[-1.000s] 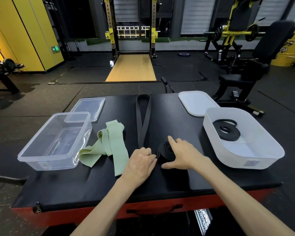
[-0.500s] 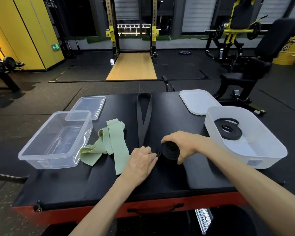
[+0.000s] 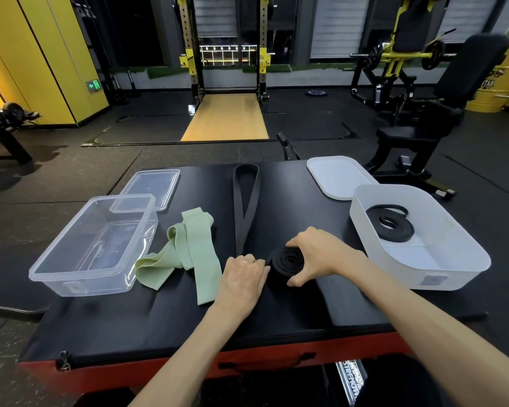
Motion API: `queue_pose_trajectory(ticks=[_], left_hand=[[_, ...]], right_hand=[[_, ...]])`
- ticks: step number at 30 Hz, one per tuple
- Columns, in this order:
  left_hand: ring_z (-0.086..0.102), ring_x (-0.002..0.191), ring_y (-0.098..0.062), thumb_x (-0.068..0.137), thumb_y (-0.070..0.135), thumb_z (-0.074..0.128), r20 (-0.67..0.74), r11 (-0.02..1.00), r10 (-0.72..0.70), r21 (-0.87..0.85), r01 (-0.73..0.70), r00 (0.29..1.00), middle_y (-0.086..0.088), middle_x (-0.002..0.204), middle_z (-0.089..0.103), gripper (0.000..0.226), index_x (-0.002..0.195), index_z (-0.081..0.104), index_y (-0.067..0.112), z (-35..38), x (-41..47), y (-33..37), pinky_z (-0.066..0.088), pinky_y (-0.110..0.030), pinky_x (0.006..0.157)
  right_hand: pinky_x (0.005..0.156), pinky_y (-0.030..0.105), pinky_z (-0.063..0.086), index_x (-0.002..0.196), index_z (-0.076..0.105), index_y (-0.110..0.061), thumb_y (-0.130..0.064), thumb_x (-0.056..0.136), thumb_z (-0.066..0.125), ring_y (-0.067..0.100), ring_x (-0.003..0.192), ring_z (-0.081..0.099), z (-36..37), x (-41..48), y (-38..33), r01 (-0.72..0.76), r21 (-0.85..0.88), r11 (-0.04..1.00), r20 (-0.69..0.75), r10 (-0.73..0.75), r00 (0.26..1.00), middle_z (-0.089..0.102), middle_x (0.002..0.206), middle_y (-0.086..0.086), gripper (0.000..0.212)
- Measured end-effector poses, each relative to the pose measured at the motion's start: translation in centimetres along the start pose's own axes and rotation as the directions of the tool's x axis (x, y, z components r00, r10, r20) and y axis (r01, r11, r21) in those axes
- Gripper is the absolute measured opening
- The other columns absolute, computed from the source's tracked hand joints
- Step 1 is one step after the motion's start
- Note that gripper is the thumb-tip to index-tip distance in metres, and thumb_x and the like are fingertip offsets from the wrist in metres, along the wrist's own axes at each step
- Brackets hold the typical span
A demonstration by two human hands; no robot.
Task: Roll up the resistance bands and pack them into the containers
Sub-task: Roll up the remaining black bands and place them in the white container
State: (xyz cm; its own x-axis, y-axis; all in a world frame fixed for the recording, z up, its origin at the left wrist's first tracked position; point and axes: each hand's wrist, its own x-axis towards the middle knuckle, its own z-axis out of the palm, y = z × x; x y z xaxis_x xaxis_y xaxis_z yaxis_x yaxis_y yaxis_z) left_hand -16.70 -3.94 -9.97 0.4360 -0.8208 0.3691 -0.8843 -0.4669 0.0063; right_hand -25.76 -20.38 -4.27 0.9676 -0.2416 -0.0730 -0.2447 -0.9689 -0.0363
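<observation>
Far left of half-rolled black rubber band coil [image 3: 288, 259]: clear rectangular plastic container [image 3: 80, 286], unpacked. Left: pale green fabric band [image 3: 188, 254], unrolled. Left hand [image 3: 241, 277] curled on coil's tail, right hand [image 3: 318, 254] clawed round coil. Right: white plastic tub [image 3: 453, 277] holding one rolled black band [image 3: 391, 224]; two left.

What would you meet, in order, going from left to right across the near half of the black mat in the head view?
clear container → green band → left hand → coiled black band → right hand → white container
</observation>
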Motion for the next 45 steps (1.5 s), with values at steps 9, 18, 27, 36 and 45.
queue_pose_trajectory(ticks=[9,18,27,36,45], left_hand=[[0.054,0.087,-0.027,0.096,0.015,0.041,0.089,0.935,-0.212,-0.272,0.228,0.973,-0.008,0.086,0.06,0.019,0.078,0.043,0.012,-1.0,0.5,3.2,0.039,-0.033,0.074],[0.06,0.076,-0.023,0.066,0.023,0.085,0.051,0.982,0.129,-0.142,-0.121,0.99,0.002,0.072,0.066,0.021,0.081,0.072,0.016,-0.4,-0.1,-2.9,0.053,-0.035,0.061],[0.054,0.084,-0.025,0.094,0.037,0.051,-0.006,0.994,0.092,-0.063,-0.092,0.996,-0.004,0.082,0.066,0.028,0.094,0.069,0.015,-0.7,0.3,-0.8,0.039,-0.034,0.076],[0.06,0.066,-0.019,0.069,0.025,0.08,-0.045,0.986,0.109,-0.119,-0.114,0.993,0.003,0.061,0.059,0.013,0.073,0.071,0.016,0.5,0.5,0.2,0.05,-0.029,0.059],[0.056,0.058,-0.015,0.072,0.021,0.078,-0.075,0.978,0.09,-0.181,-0.103,0.993,0.005,0.067,0.056,0.01,0.08,0.071,0.019,1.2,0.3,0.1,0.044,-0.027,0.056]], right_hand=[[0.045,0.025,0.033,0.062,0.046,-0.014,-0.061,0.05,0.071,0.02,0.055,0.052,0.8,-0.3,-0.1,-0.154,0.011,0.988,-0.062,0.154,0.986,0.05,0.057,-0.003,0.055],[0.054,0.027,0.036,0.062,0.037,-0.014,-0.066,0.058,0.072,0.022,0.06,0.047,0.2,-0.4,-1.6,-0.253,-0.017,0.967,-0.075,0.251,0.965,0.043,0.063,-0.002,0.062],[0.053,0.026,0.035,0.062,0.036,-0.015,-0.058,0.061,0.072,0.021,0.059,0.048,0.7,-0.5,-3.2,-0.395,0.074,0.916,-0.149,0.402,0.904,0.043,0.061,-0.003,0.056],[0.054,0.026,0.036,0.062,0.038,-0.015,-0.058,0.064,0.071,0.021,0.061,0.049,0.8,-0.7,-3.2,-0.42,0.081,0.904,-0.148,0.427,0.892,0.044,0.06,-0.003,0.055],[0.102,0.045,0.042,0.151,-0.004,-0.032,-0.021,0.061,0.088,0.03,0.139,0.025,-0.8,0.2,0.9,-0.168,-0.021,0.986,0.34,0.164,0.926,0.009,0.155,0.005,0.129]])
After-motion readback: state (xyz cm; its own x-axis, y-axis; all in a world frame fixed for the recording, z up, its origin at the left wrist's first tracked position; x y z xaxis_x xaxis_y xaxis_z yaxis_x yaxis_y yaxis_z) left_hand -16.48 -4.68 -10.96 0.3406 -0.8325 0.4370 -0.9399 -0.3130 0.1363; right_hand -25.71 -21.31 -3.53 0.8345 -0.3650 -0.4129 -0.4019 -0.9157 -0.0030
